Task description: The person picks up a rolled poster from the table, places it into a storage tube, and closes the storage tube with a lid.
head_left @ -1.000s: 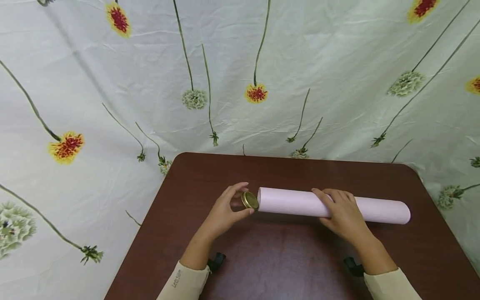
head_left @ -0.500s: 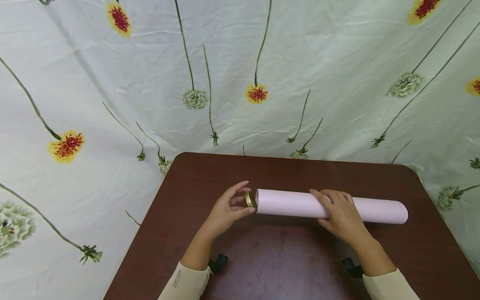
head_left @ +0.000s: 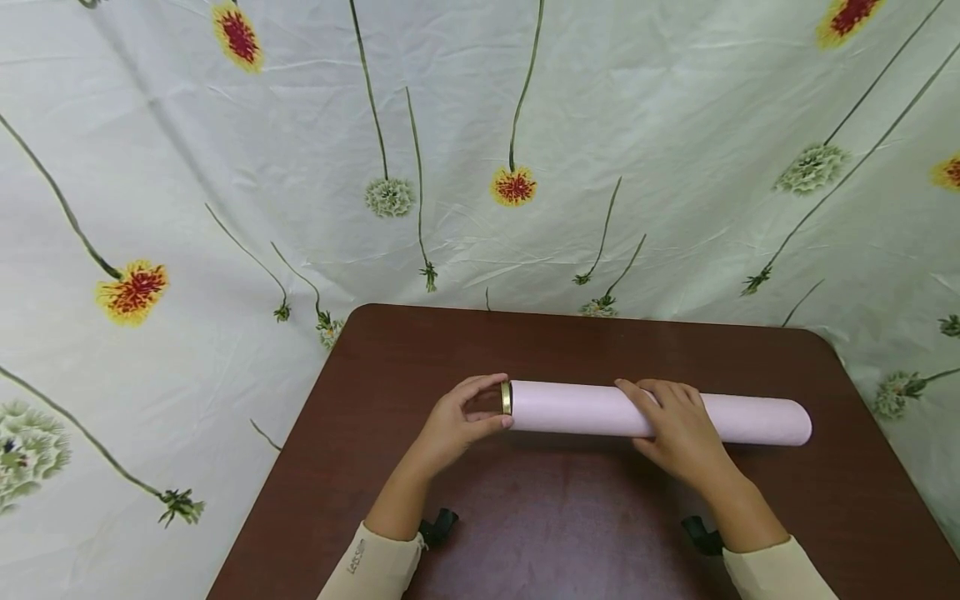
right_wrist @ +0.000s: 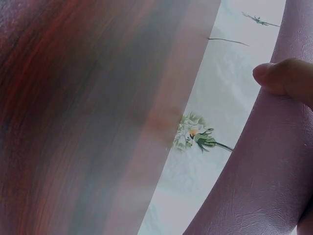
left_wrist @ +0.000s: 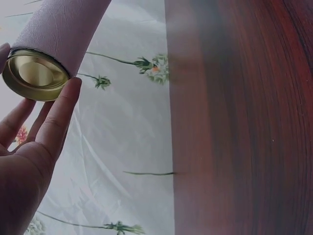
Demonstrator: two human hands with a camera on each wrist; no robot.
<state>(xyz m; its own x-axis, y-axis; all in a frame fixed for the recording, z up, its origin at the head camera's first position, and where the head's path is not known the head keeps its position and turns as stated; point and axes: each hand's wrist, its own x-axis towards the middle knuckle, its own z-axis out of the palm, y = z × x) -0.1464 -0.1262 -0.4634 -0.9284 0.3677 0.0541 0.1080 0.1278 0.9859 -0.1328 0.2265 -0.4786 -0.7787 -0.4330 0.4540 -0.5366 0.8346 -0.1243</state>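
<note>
A long pale pink tube (head_left: pixel 577 407) lies crosswise over the table in the head view. My right hand (head_left: pixel 681 429) grips it around the middle; the right wrist view shows the thumb (right_wrist: pixel 286 78) against its surface. At the tube's left end sits a gold metal lid (head_left: pixel 507 398), upright against the opening. My left hand (head_left: pixel 453 425) pinches this lid between thumb and fingers. In the left wrist view the lid (left_wrist: pixel 36 74) covers the tube's end, with fingertips at its rim. Whether the lid is fully seated cannot be told.
A dark reddish-brown table (head_left: pixel 555 533) with rounded far corners lies under the hands. Behind and beside it hangs a white cloth (head_left: pixel 480 125) printed with flowers. A dark strap piece (head_left: pixel 438 527) shows at the left wrist, another (head_left: pixel 702 535) at the right.
The gold lid has turned from facing the camera to upright and now meets the tube's left opening. The left fingers have closed in on its rim. The tube has shifted slightly left.
</note>
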